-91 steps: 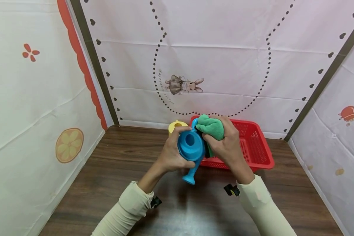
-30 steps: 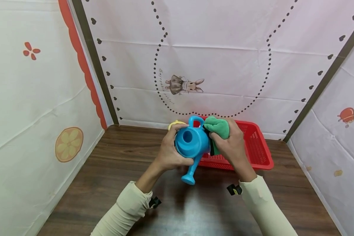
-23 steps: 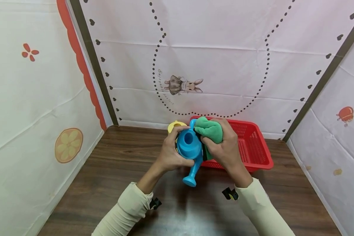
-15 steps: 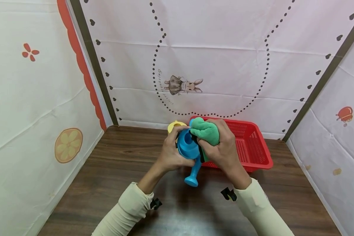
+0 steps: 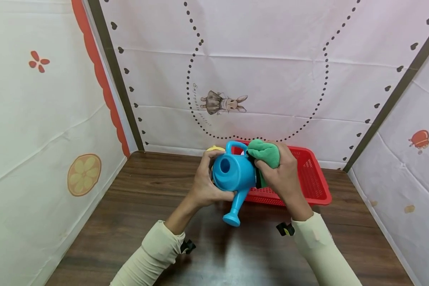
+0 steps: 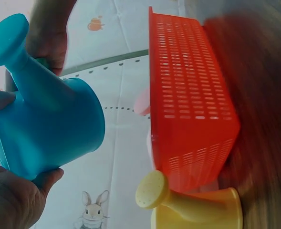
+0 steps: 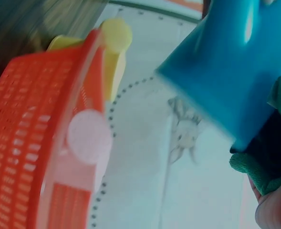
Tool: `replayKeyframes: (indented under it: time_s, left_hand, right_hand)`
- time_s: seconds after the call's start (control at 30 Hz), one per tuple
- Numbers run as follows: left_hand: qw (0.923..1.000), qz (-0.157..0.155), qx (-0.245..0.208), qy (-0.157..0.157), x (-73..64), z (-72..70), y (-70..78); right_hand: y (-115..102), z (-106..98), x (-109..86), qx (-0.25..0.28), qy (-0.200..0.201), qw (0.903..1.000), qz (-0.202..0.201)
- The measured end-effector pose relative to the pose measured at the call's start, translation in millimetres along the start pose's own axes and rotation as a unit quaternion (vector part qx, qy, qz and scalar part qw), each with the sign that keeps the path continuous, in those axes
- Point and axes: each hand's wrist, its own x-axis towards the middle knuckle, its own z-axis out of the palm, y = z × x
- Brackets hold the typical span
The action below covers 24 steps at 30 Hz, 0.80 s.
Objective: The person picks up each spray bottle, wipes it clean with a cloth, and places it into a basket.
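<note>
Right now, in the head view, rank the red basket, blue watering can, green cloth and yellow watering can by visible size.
1. Red basket, though partly covered
2. Blue watering can
3. Green cloth
4. Yellow watering can, mostly hidden, so only its visible part ranks last

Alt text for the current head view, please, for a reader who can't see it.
A person's left hand grips a tilted blue watering can while their right hand holds a green cloth at its base. Beyond it, on a dark wooden table, are a red basket and a mostly hidden yellow object, with white printed sheeting behind.
</note>
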Motion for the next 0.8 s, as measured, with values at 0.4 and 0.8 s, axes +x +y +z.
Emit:
replayKeyframes:
  time_s: [0.4,0.8]
  left_hand:
    - [0.9998,-0.006,0.005,-0.019,3.1,4.2,0.2]
    - [0.9993,-0.034,-0.001,0.013,2.8,11.1,-5.1]
  right_hand:
    - [5.5,-3.1,-4.6,0.0,0.001,0.9996,0.027]
    - [-34.2,15.3,-11.4,0.021,-0.002,0.9924,-0.121]
